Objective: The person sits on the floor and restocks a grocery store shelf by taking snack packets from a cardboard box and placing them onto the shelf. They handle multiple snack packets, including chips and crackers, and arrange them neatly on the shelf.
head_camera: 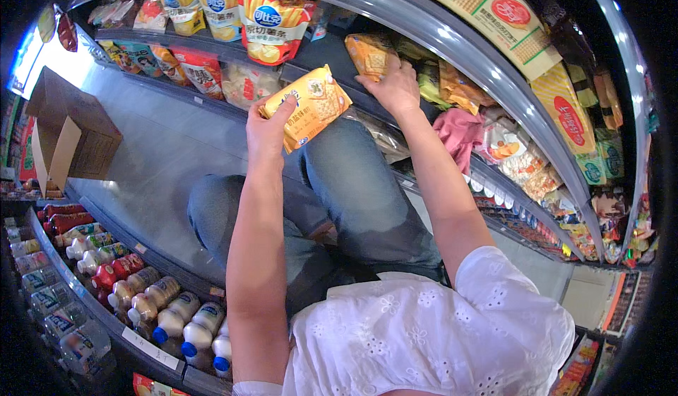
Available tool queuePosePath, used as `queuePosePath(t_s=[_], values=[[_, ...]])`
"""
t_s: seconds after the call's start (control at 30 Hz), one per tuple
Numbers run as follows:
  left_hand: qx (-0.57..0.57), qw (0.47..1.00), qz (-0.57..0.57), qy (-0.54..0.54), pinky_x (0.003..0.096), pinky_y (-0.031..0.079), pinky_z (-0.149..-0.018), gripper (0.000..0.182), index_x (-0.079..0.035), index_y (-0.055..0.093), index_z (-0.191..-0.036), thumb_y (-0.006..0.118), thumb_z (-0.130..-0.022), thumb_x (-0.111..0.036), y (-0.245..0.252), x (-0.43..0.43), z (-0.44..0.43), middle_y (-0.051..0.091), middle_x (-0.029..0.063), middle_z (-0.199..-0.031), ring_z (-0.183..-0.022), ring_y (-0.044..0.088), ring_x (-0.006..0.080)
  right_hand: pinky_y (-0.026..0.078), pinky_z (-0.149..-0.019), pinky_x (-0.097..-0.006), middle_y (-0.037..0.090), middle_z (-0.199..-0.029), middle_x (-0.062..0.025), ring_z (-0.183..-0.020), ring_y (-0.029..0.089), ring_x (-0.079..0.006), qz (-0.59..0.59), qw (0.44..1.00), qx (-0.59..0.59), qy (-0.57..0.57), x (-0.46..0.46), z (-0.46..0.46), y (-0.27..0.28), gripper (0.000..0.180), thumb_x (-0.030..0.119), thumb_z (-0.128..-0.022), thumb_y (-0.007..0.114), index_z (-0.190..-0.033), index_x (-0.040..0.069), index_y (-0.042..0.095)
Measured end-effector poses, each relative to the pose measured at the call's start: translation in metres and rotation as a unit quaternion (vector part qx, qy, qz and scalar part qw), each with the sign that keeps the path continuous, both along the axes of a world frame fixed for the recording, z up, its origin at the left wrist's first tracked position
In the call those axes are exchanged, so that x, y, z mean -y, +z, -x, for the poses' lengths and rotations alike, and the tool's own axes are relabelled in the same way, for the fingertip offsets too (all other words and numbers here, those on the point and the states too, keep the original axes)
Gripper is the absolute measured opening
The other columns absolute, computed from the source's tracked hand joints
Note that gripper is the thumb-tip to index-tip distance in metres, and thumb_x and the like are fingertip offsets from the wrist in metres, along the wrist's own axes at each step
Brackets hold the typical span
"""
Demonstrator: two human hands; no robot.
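Observation:
My left hand [270, 126] holds a yellow pack of crackers [312, 107] by its left end, thumb across the printed front, above my raised knee. Farther right, my right hand [394, 86] reaches into the shelf, its fingers on the lower right part of another orange-yellow cracker pack [368, 54]. That pack stands tilted on the dark shelf board; the fingertips behind it are hidden. A red and white bag of potato snacks [275, 22] stands upright on the shelf to the left. Orange and green packs [458, 88] lie just right of my right hand.
A pink cloth [461, 133] hangs at the shelf edge beside my right forearm. Lower shelves carry snack bags [198, 73]. An open cardboard box [79, 126] stands on the aisle floor at left. Bottled drinks [172, 319] line a low shelf at lower left. Curved shelf rails [482, 70] pass overhead at right.

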State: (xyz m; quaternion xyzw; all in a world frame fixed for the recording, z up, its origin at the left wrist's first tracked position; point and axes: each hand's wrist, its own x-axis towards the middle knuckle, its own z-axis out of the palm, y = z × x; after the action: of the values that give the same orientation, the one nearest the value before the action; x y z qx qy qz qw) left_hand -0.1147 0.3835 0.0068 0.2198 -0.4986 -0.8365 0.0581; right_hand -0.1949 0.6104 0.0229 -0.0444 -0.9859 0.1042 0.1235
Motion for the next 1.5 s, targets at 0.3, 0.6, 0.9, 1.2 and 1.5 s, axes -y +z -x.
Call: queuePosePath(t_s=[0.3, 0.6, 0.9, 1.2, 1.5], values=[[0.005, 1.0, -0.023, 0.006, 0.0313, 0.054, -0.068, 0.051, 0.003, 0.049, -0.113, 0.078, -0.075, -0.014, 0.0, 0.011, 0.003, 0.06, 0.0137, -0.101, -0.082, 0.064, 0.0197, 0.036, -0.102, -0.044, 0.05, -0.131, -0.0191, -0.121, 0.045, -0.0369, 0.033, 0.972, -0.079, 0.221, -0.039, 0.002, -0.009, 0.074, 0.04, -0.073, 0.073, -0.135, 0.011, 0.046], [0.016, 0.999, -0.021, 0.037, 0.0325, 0.055, -0.068, 0.048, 0.002, 0.049, -0.109, 0.078, -0.073, -0.01, -0.004, 0.007, 0.003, 0.062, 0.0132, -0.1, -0.081, 0.065, 0.0203, 0.04, -0.101, -0.0379, 0.055, -0.125, -0.0251, -0.117, 0.054, -0.0345, 0.063, 0.989, 0.058, 0.117, -0.03, 0.016, 0.014, 0.097, 0.067, -0.067, 0.066, -0.133, -0.001, 0.047], [-0.006, 0.999, -0.028, 0.024, 0.0284, 0.051, -0.073, 0.049, 0.005, 0.053, -0.112, 0.075, -0.08, -0.025, 0.0, 0.008, 0.001, 0.063, 0.0109, -0.099, -0.082, 0.063, 0.0158, 0.04, -0.1, -0.0355, 0.057, -0.124, -0.0233, -0.117, 0.054, -0.0309, 0.142, 0.981, 0.044, 0.125, -0.024, 0.012, 0.026, 0.084, 0.049, -0.07, 0.073, -0.132, -0.003, 0.047], [0.041, 0.994, -0.088, -0.048, 0.0332, 0.05, -0.083, 0.071, 0.003, 0.047, -0.128, 0.047, -0.091, -0.058, -0.011, 0.01, 0.006, 0.059, 0.0123, -0.119, -0.102, 0.061, 0.0207, 0.033, -0.105, -0.0425, 0.049, -0.132, -0.0138, -0.125, 0.044, -0.0321, 0.071, 0.883, -0.073, 0.458, 0.027, -0.048, 0.066, 0.081, 0.028, -0.058, 0.084, -0.131, 0.009, 0.052], [0.026, 0.976, -0.215, -0.037, 0.0398, 0.054, -0.08, 0.052, 0.0, 0.05, -0.122, 0.045, -0.096, -0.046, -0.02, 0.012, 0.002, 0.061, 0.0142, -0.111, -0.098, 0.064, 0.0261, 0.028, -0.109, -0.0382, 0.036, -0.144, -0.0192, -0.135, 0.033, -0.0255, 0.542, 0.796, 0.138, 0.231, 0.036, -0.04, 0.038, 0.09, 0.033, -0.081, 0.069, -0.148, 0.004, 0.017]])
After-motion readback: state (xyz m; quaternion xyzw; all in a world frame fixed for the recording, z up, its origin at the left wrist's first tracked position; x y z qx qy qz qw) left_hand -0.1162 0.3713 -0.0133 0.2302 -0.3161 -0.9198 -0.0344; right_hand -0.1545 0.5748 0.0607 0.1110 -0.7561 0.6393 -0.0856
